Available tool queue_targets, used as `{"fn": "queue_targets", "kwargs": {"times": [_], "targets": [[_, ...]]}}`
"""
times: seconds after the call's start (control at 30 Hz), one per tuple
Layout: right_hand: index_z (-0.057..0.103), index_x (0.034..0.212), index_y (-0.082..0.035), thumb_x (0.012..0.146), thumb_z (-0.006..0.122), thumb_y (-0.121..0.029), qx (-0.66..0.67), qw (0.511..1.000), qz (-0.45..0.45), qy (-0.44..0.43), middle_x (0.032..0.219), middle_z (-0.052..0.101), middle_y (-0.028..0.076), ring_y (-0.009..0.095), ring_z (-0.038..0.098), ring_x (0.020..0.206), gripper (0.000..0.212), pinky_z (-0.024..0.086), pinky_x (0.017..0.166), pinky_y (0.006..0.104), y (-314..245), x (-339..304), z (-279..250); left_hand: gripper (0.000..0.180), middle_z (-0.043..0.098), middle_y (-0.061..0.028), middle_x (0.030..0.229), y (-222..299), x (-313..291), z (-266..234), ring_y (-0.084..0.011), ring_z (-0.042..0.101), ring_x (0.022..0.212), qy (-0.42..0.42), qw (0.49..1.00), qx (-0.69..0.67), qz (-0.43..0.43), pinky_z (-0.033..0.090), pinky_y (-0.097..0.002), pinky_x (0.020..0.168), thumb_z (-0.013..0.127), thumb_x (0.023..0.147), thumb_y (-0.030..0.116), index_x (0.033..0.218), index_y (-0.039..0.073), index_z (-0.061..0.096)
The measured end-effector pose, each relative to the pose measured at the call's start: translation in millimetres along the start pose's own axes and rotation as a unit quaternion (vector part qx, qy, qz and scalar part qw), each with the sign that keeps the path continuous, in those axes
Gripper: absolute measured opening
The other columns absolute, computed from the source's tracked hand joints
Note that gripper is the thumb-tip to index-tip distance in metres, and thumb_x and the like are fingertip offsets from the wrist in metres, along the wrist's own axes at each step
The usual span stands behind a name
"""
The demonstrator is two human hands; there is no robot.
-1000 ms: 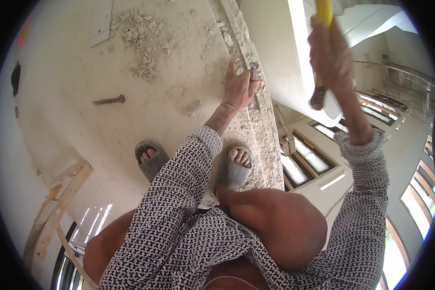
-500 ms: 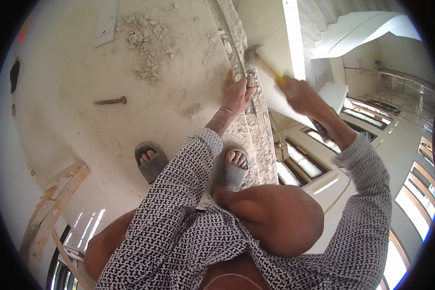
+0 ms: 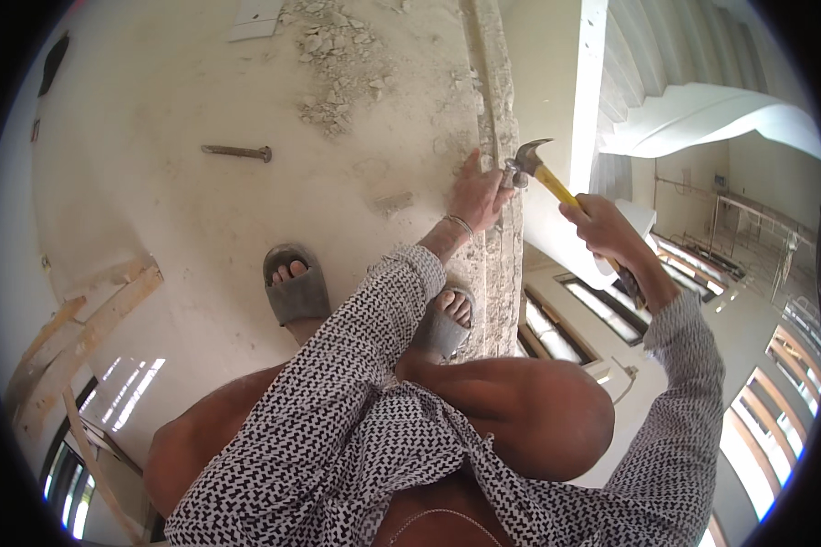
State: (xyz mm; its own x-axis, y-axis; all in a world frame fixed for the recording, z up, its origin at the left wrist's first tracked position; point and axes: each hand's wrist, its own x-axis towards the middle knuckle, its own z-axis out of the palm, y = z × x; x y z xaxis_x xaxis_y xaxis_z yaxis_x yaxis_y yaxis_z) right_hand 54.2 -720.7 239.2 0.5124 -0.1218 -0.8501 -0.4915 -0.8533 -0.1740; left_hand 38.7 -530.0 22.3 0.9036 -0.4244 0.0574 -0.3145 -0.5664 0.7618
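My right hand [image 3: 602, 226] is closed around the yellow handle of a claw hammer [image 3: 556, 186]. The hammer's head is down at the top end of a cold chisel [image 3: 513, 175], seemingly touching it. Around the chisel's shank my left hand [image 3: 480, 197] is wrapped, its index finger pointing forward; the hand hides most of the tool. Beneath it runs the rough, chipped edge of the concrete floor [image 3: 500, 273], with a groove along it. Another chisel-like steel tool [image 3: 237, 151] with a flattened head lies on the dusty floor, left of my hands.
Broken concrete rubble [image 3: 337, 68] is heaped ahead, beside a white board [image 3: 255, 20]. The floor drops away on the right, with a staircase [image 3: 675, 55] and windows lower down. My sandalled feet [image 3: 294, 283] stand near the edge. A wooden frame [image 3: 82, 337] is at the left.
The hammer, blurred before, is now sharp with its head at the chisel. My right hand is a little lower and farther right. The whole view has shifted.
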Motion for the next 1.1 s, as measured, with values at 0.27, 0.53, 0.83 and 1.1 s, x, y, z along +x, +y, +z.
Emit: {"fn": "queue_targets", "kwargs": {"times": [0.27, 0.53, 0.83, 1.1], "targets": [[0.059, 0.102, -0.005, 0.106, 0.052, -0.031, 0.184, 0.921, -0.226, 0.259, 0.061, 0.044, 0.0, 0.012, 0.047, 0.049, 0.027, 0.038, 0.041, 0.027, 12, -13, 5, 0.028, 0.063, -0.0163, 0.081, 5, -6, -7, -0.0433, 0.06, 0.099, 0.001, 0.996, -0.08, 0.025, 0.034, -0.0547, 0.114, 0.067, 0.096, 0.031, 0.097, 0.004, 0.06], [0.061, 0.1, -0.008, 0.106, 0.056, -0.036, 0.355, 0.887, -0.117, 0.272, 0.061, 0.042, -0.007, 0.004, 0.041, 0.046, 0.029, 0.033, 0.04, 0.0238, -34, -60, -9, 0.026, 0.057, -0.0112, 0.07, -7, -16, 2, -0.0343, 0.061, 0.074, 0.071, 0.992, -0.072, 0.071, 0.031, -0.0513, 0.119, 0.066, 0.098, 0.033, 0.095, 0.009, 0.059], [0.062, 0.105, -0.002, 0.101, 0.058, -0.029, 0.134, 0.963, -0.096, 0.214, 0.086, 0.063, 0.007, 0.019, 0.061, 0.07, 0.027, 0.052, 0.068, 0.0347, 30, -39, 22, 0.027, 0.062, -0.0062, 0.067, -4, -13, 14, -0.0241, 0.066, 0.067, 0.047, 0.993, -0.09, 0.064, 0.027, -0.0493, 0.122, 0.063, 0.1, 0.036, 0.096, 0.01, 0.059], [0.063, 0.107, -0.004, 0.101, 0.056, -0.025, 0.139, 0.89, -0.186, 0.393, 0.081, 0.059, 0.001, 0.011, 0.057, 0.066, 0.023, 0.045, 0.055, 0.0274, 49, -22, 39, 0.027, 0.063, -0.0058, 0.068, 4, -7, 1, -0.0226, 0.066, 0.066, 0.031, 0.994, -0.048, 0.089, 0.03, -0.0478, 0.12, 0.062, 0.1, 0.037, 0.098, 0.011, 0.06]]}}
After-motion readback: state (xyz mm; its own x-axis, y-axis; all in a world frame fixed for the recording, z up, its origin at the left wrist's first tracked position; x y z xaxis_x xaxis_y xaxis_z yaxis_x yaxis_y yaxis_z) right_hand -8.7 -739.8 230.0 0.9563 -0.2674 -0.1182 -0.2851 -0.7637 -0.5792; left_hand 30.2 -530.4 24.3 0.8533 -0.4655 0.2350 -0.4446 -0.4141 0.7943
